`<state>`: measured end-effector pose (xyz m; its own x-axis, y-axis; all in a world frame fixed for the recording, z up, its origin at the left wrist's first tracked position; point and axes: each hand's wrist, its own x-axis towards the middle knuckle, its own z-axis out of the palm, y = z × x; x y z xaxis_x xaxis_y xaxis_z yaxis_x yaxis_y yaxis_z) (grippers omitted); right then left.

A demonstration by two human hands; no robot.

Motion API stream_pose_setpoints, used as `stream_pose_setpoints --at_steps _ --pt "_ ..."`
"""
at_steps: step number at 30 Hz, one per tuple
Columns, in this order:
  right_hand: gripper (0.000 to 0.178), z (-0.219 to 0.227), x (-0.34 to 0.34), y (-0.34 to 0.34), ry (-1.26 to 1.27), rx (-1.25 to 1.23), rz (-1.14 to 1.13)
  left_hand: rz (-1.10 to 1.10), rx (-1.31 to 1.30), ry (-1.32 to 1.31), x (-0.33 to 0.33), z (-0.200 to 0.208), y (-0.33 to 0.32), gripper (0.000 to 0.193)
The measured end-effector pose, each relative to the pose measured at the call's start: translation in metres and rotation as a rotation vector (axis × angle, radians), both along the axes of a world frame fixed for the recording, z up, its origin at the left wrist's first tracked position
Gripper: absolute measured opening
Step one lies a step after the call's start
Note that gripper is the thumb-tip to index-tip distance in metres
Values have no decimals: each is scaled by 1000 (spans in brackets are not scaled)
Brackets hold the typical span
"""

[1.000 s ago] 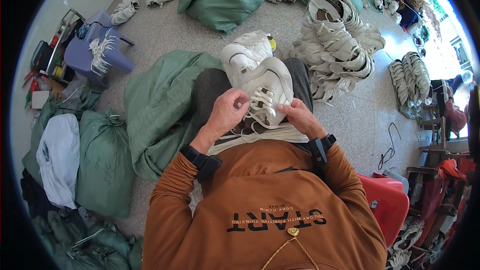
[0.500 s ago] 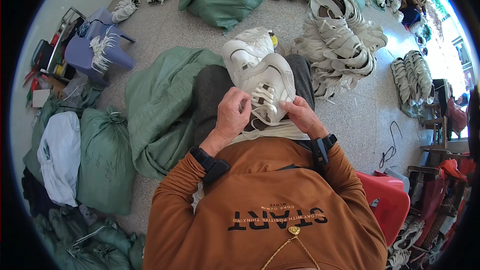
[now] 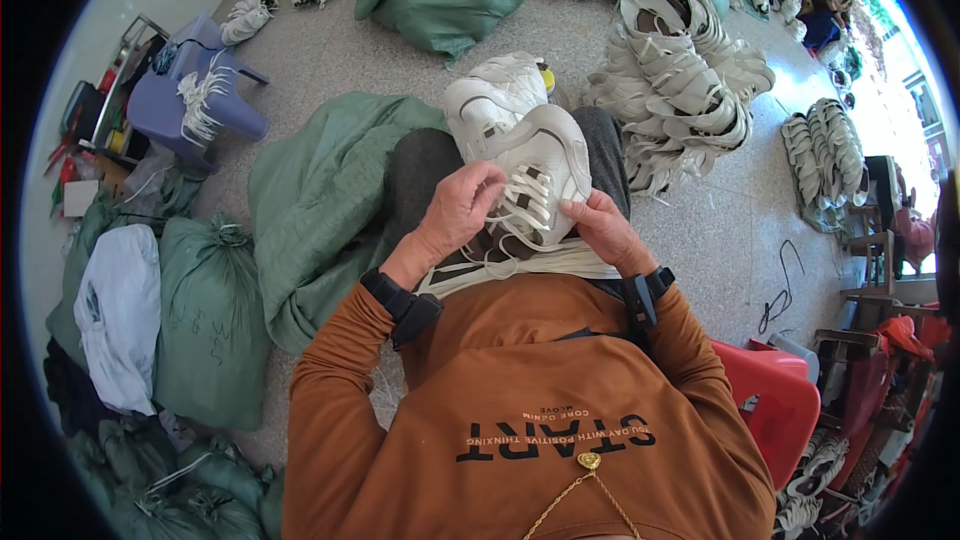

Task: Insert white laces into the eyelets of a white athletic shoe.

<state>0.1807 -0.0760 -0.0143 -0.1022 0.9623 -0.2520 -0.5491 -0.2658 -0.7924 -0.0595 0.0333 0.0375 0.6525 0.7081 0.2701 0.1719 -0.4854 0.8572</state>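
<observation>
A white shoe upper (image 3: 562, 152) with a partly laced front rests over my lap, its laced side toward me. My right hand (image 3: 606, 230) grips its right edge, thumb on top. At its left side, my left hand (image 3: 462, 202) is closed in a pinch on the white shoelace (image 3: 526, 198), close to the eyelets; the lace's end is hidden by the fingers. More white shoe uppers (image 3: 485, 105) lie just beyond, against my knees. A bundle of loose white laces (image 3: 560, 262) lies across my lap.
Stacked white uppers (image 3: 680, 80) stand on the floor ahead right. A green sack (image 3: 320, 210) lies by my left leg, and full green sacks (image 3: 208, 325) stand farther left. A purple stool (image 3: 185, 100) holds laces; a red plastic chair (image 3: 770, 405) is at my right.
My left hand has shifted slightly up and left along the upper's edge, its wrist moving left. The right hand keeps its hold on the upper.
</observation>
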Motion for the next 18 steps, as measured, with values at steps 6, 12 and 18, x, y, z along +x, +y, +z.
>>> stream_pose_setpoints --at_steps 6,12,18 --pt "34 3 1 -2 15 0 15 114 -7 2 0 -9 -18 17" --pt "32 -1 3 -3 14 -17 35 192 -37 3 -2 -21 -14 10" --pt "33 -2 4 -1 17 -7 36 207 66 6 0 -15 -16 7"
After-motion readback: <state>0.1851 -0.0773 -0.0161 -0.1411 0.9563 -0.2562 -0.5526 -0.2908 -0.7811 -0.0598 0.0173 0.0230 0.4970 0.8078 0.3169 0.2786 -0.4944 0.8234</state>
